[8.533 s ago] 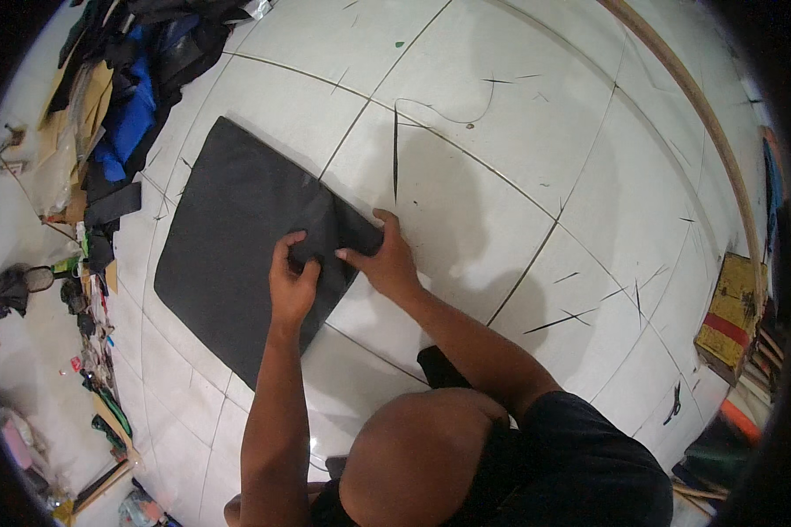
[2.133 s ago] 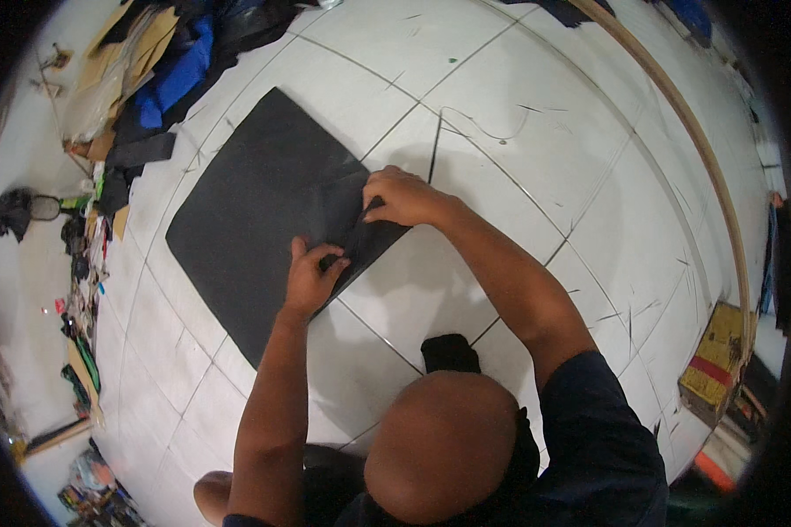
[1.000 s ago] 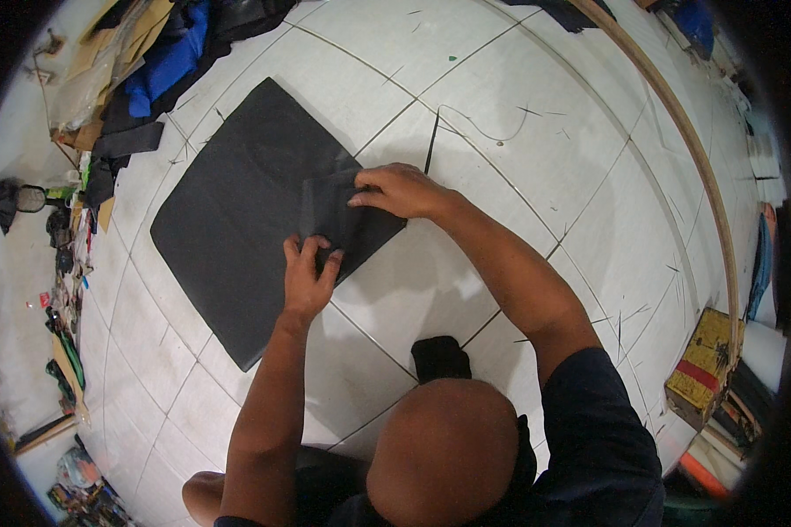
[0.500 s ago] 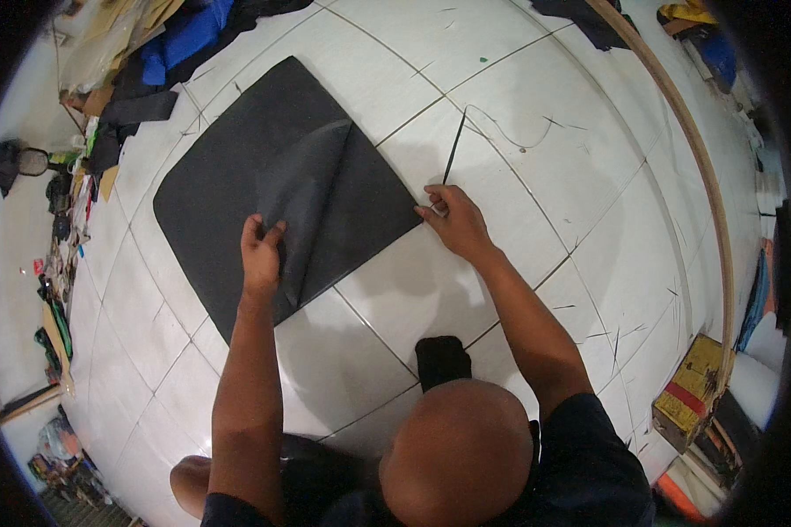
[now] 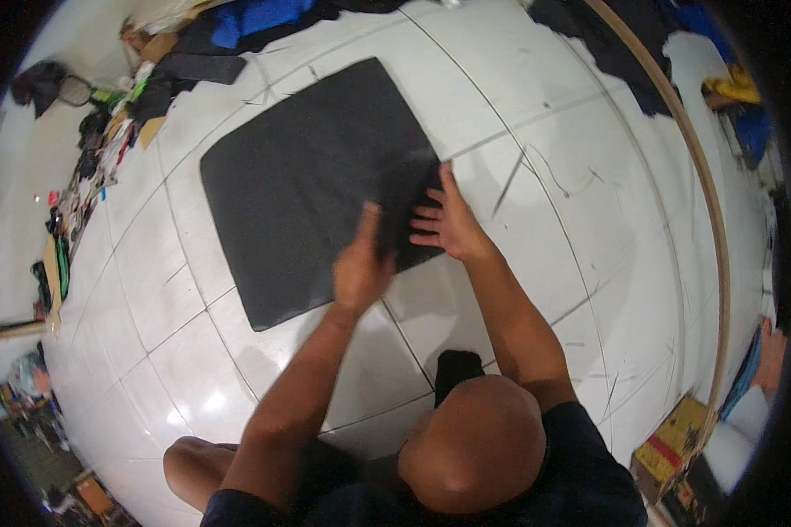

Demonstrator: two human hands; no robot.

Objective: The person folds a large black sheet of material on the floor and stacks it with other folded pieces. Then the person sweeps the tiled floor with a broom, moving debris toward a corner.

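Observation:
A black, flat, roughly square sheet of fabric-like material (image 5: 299, 193) lies on the white tiled floor. My right hand (image 5: 451, 220) is open at its right edge, fingers spread and pointing left over the sheet, holding nothing. My left hand (image 5: 363, 268) is over the sheet's lower right part, blurred by motion, with a finger stretched forward and nothing seen in it. The sheet's surface between the hands is smeared, so I cannot tell whether a fold remains there. Right of my right hand, a thin dark stick-like tool (image 5: 508, 184) lies on the floor.
Blue cloth (image 5: 259, 18) and dark cloth pieces (image 5: 202, 68) lie along the far left, with mixed clutter below them. A long curved wooden strip (image 5: 707, 184) runs down the right side to a yellow box with a red band (image 5: 671, 448). More dark cloth (image 5: 598, 48) lies far right.
The sheet's raised flap has come down toward the right. My left hand has swept right across the sheet. My right hand has let go of the sheet's corner and spread its fingers. The view has shifted.

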